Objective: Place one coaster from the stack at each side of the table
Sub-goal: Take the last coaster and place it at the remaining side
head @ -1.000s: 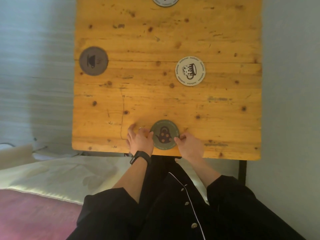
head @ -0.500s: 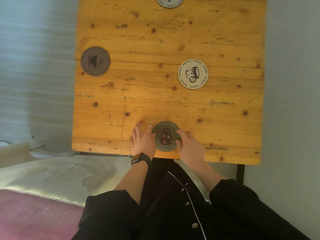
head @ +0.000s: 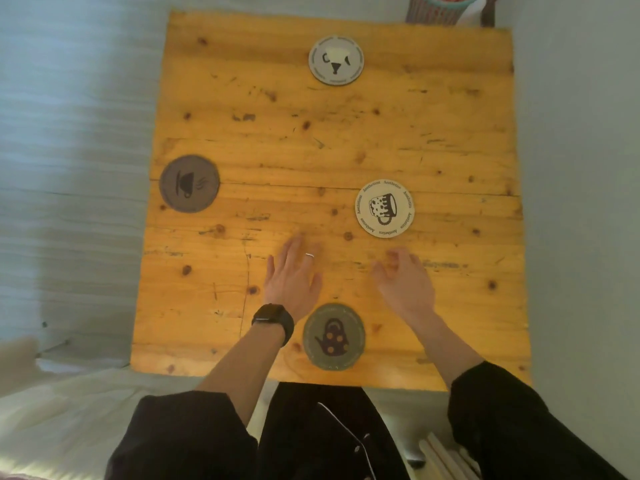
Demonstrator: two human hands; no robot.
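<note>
Round coasters lie on the wooden table. A green coaster with a teapot sits at the near edge, between my wrists. At the left edge lies a brown coaster with a steaming cup. A pale coaster rests near the far edge. A cream coaster with a spotted mug lies right of centre; I cannot tell whether it is a stack. My left hand is flat and open beyond the teapot coaster. My right hand hovers open, fingers loosely curled, just below the mug coaster.
A basket stands past the table's far right corner. A pale cloth or bedding lies at the lower left. Grey floor surrounds the table on both sides. Pale slats show near my right leg.
Both hands have let go of the teapot coaster and moved forward past it. The camera has tilted up and closer, bringing the far coaster fully into view.
</note>
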